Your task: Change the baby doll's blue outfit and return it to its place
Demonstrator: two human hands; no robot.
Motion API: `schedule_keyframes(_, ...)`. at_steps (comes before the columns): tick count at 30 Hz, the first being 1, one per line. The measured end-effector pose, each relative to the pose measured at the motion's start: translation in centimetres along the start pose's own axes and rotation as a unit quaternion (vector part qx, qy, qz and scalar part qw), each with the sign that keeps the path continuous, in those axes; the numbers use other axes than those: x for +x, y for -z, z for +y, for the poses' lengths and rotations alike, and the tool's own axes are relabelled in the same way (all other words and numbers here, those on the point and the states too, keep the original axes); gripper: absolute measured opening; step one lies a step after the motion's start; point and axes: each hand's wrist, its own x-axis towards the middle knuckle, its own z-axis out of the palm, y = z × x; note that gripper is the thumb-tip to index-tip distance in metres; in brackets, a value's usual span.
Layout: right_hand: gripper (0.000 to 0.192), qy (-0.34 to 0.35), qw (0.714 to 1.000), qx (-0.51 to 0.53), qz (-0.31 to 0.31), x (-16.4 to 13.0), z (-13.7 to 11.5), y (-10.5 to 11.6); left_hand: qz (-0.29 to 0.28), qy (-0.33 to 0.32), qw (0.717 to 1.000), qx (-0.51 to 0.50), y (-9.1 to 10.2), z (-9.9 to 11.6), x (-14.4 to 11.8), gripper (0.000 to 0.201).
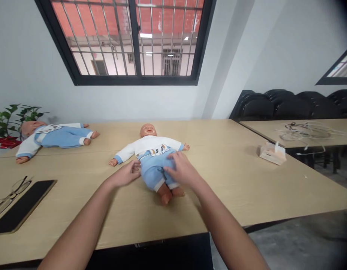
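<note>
A baby doll [148, 140] in a white top lies on its back on the table, feet toward me. It wears light blue trousers [152, 170] with white cuffs, and a printed animal-face piece shows at the waist. My left hand [127, 173] is beside the doll's hip, fingers bent, thumb apart from them, fingertips at the trousers' edge. On the opposite side my right hand [183, 168] rests over the trousers' hip and thigh, thumb and fingers apart. Whether any cloth is pinched cannot be made out. Both of the doll's bare feet stick out of the cuffs.
A second doll [62, 137] in similar clothes lies at the back left by a potted plant [10, 120]. Glasses [12, 195] and a dark phone [24, 206] lie at left. A tissue box [272, 153] stands right; cables [308, 131] lie on another table before stacked black chairs [255, 105].
</note>
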Motion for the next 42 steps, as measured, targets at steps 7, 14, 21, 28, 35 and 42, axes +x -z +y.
schedule_keyframes(7,0.069,0.001,0.982,-0.176,-0.063,-8.4,-5.1,-4.0,-0.060,-0.001,0.997,-0.057,-1.3,0.4,0.3,0.034)
schedule_keyframes(14,0.061,-0.111,0.991,-0.077,-0.009,-7.9,-3.6,-4.3,0.049,-0.057,0.984,-0.159,-2.1,0.9,0.9,0.044)
schedule_keyframes(21,0.030,-0.176,0.957,0.182,0.142,-6.6,-3.7,-1.3,-0.087,-0.065,0.994,0.011,-3.0,1.2,0.4,0.031)
schedule_keyframes(28,0.027,-0.165,0.972,0.107,0.129,-10.1,-4.7,-0.9,0.114,0.060,0.966,0.222,-2.2,0.4,3.0,0.015)
schedule_keyframes(35,0.028,-0.177,0.970,0.112,0.124,-15.1,-4.8,-2.4,0.182,0.132,0.947,0.231,-1.8,0.0,3.9,0.013)
schedule_keyframes(42,0.026,-0.113,0.991,-0.058,0.043,-15.1,-7.8,-7.0,0.187,0.141,0.966,0.106,-3.4,1.9,1.0,0.042)
